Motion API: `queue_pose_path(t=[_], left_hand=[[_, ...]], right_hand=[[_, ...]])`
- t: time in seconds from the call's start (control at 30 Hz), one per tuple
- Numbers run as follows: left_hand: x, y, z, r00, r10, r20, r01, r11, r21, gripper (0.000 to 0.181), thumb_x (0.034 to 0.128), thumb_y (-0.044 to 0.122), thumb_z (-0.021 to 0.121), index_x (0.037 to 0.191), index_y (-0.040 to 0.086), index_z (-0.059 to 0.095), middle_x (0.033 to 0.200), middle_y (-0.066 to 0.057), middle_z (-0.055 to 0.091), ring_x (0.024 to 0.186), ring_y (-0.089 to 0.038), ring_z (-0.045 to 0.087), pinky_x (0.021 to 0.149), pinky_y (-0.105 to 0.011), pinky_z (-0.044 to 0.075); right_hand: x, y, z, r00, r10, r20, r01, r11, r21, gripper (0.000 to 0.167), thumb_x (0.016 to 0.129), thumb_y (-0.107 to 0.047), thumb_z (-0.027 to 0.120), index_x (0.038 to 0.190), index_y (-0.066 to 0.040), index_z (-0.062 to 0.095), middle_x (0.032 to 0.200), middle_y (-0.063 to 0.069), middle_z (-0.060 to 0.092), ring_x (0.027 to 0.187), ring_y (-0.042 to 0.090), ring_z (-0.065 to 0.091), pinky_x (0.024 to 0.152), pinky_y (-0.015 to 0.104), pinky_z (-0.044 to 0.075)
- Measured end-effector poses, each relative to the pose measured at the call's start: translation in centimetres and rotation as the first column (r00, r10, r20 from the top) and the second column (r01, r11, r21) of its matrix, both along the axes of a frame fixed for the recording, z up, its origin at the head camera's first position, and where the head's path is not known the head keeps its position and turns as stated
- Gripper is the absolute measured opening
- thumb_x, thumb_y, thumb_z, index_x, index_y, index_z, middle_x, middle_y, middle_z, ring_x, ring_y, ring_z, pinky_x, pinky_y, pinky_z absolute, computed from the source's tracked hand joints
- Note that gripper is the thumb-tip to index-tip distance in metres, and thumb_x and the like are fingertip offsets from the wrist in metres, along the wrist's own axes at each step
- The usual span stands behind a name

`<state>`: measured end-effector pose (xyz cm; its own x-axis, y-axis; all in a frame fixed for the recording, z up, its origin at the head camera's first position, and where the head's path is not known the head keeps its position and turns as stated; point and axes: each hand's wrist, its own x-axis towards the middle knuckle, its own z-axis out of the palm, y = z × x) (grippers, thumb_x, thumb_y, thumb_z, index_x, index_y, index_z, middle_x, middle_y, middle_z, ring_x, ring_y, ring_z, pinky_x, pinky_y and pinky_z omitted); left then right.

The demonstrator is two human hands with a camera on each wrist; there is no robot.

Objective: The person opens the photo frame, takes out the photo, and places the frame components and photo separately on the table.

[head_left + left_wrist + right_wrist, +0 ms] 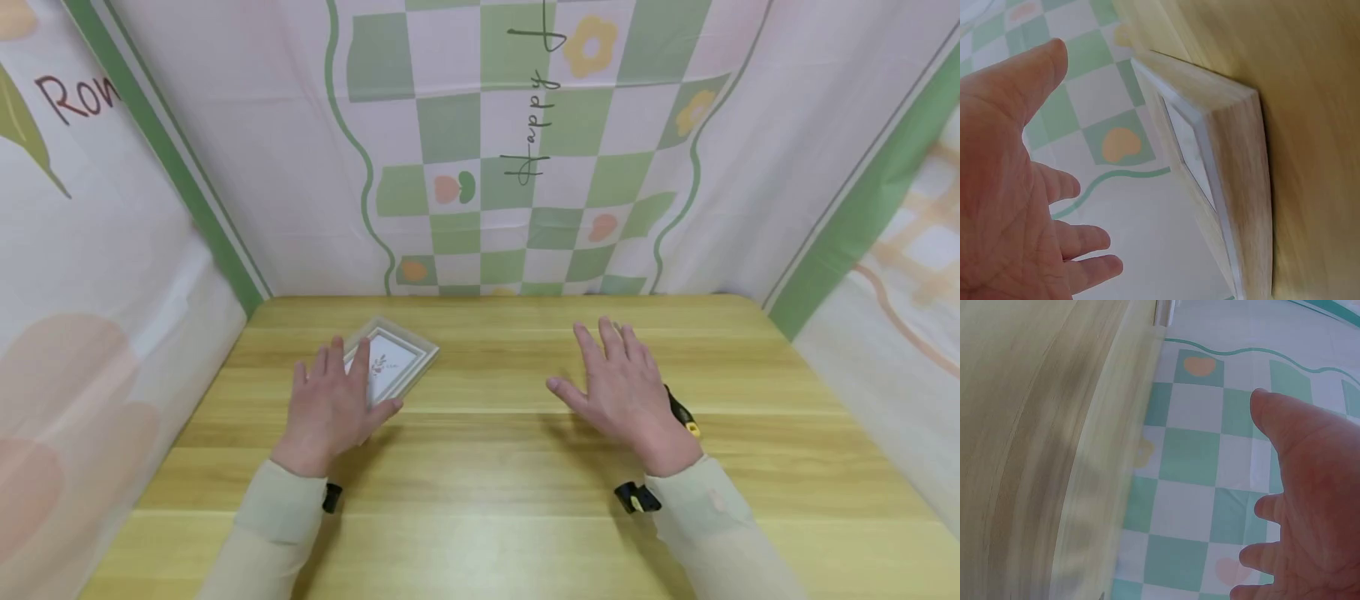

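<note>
On the left of the desk (480, 467), toward its far edge, lies the frame (396, 365), face up and set askew, its print partly covered from above by the left hand (330, 408). That hand's fingers are straight and spread, with nothing in them; the left wrist view shows a gap between palm and frame. The frame is thick with straight sides, so fingers lowered flat might merely push it along the smooth wood instead of getting hold; a press near one corner could swing it round. Whether glass covers the print I cannot tell, but a careless grip on the face might smudge it.

Across the desk, the right hand (622, 400) hovers with its fingers wide open and holding nothing. Beside and partly behind it is the black-and-yellow tool (681, 410), most of it hidden. Reaching without a clear sight of it, the hand could nudge it, and a rounded handle might roll. The black mount (637, 498) below the right cuff (697, 492) could also catch it on a low sweep.
</note>
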<state>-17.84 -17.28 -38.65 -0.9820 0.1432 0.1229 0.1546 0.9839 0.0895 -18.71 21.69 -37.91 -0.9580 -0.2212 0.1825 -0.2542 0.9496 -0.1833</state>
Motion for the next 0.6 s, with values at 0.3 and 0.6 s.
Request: queue_pose_path(t=[0.3, 0.6], left_hand=[[-0.9, -1.4, 0.0, 0.995, 0.029, 0.099, -0.031, 0.999, 0.01, 0.101, 0.0944, 0.069, 0.061, 0.164, 0.003, 0.027, 0.161, -0.04, 0.026, 0.145, -0.058, 0.033, 0.114, -0.076, 0.027], [-1.6, -3.1, -0.4, 0.982, 0.056, 0.179, -0.061, 0.998, 0.022, 0.101, 0.0973, 0.069, 0.055, 0.164, 0.0, 0.022, 0.161, -0.041, 0.025, 0.146, -0.06, 0.031, 0.114, -0.076, 0.027]], right_hand=[[0.0, -0.3, 0.0, 1.0, 0.009, -0.004, -0.009, 1.0, 0.003, 0.096, 0.098, -0.075, 0.047, 0.165, -0.01, 0.026, 0.169, 0.029, 0.018, 0.155, 0.055, 0.012, 0.12, 0.072, 0.017], [0.2, -0.6, 0.1, 1.0, 0.018, 0.003, -0.018, 1.0, 0.017, 0.094, 0.099, -0.073, 0.047, 0.166, -0.011, 0.026, 0.17, 0.029, 0.017, 0.154, 0.057, 0.012, 0.12, 0.073, 0.018]])
